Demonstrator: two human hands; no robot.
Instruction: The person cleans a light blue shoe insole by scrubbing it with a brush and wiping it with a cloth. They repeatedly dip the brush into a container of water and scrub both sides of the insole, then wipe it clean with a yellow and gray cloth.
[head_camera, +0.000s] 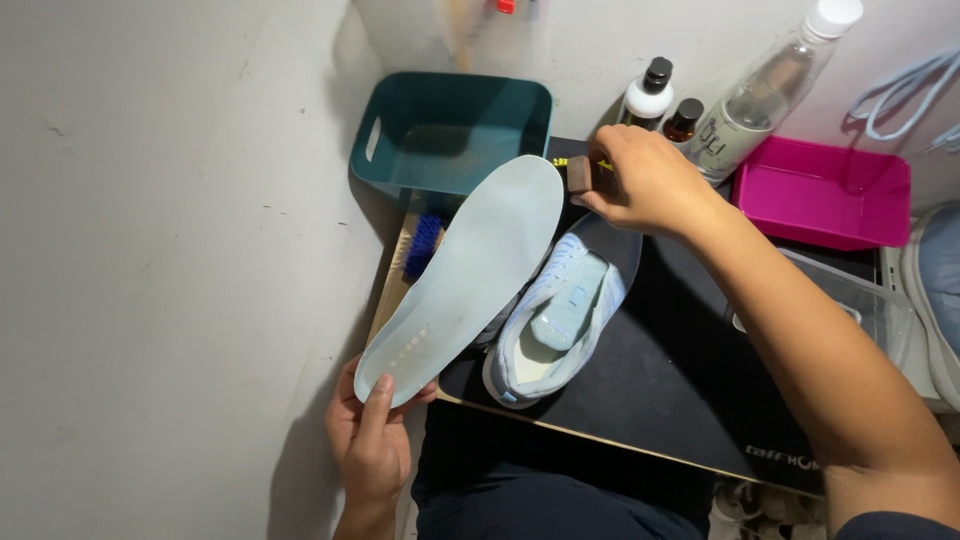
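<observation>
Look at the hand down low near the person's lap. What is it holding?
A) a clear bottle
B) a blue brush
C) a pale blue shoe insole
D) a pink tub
C: the left hand pinches the heel end of the pale blue insole, which sticks up over the light blue shoe, while the right hand grips a small brown block.

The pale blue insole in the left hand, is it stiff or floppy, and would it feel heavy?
The insole looks thin and flat, so probably light. The left hand pinches only its heel end, yet it stands out nearly straight over the sneaker, suggesting fair stiffness with some flex. Its smooth face may be slightly slippery.
</observation>
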